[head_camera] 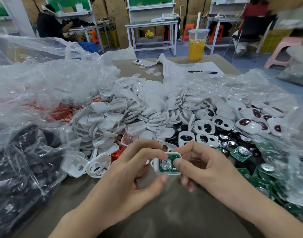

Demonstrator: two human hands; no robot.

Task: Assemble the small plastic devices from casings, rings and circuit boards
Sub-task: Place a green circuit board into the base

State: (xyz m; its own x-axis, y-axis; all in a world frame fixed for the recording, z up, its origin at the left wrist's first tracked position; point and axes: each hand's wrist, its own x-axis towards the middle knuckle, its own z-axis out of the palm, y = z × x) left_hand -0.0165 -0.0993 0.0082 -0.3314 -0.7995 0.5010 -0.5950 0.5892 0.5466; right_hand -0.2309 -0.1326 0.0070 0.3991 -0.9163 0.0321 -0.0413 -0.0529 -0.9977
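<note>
A white casing with a green circuit board seated in it sits between both hands, just above the brown table. My left hand pinches the casing from the left, thumb under its near edge and fingers curled over the top. My right hand grips its right side, thumb pressing on the board. Behind lies a big heap of white casings. Red rings show at the left, and one red ring lies near my left fingers. Loose green boards lie at the right.
Clear plastic bags surround the heap; a dark bag fills the left. White faceplates with holes lie over black parts. Farther back are a phone, paper with a pen and a cup of orange drink. People sit at benches behind.
</note>
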